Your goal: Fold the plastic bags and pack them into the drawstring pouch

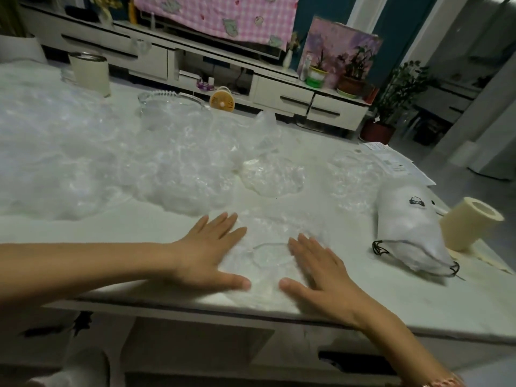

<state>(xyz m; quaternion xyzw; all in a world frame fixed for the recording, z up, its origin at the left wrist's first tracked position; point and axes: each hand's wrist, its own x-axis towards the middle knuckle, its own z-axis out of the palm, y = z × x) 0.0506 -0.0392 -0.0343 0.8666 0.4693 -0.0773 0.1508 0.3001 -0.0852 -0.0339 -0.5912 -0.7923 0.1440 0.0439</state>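
Mostly a slip risk: the clear plastic bag (pixel 269 248) lies right at the near edge of the bench (pixel 139 224). The film looks slick and crinkled, so trapped air or uneven pressure could skew the fold or push the bag off. Left hand (pixel 212 252) and right hand (pixel 318 270) are both flat, fingers straight and spread, pressing the bag's two sides and gripping nothing. Drawstring pouch (pixel 410 233) lies to the right, apart from the bag. Unfolded pile (pixel 83 157) sits far left.

Both flat hands (pixel 212 251) on clear bag (pixel 272 256)
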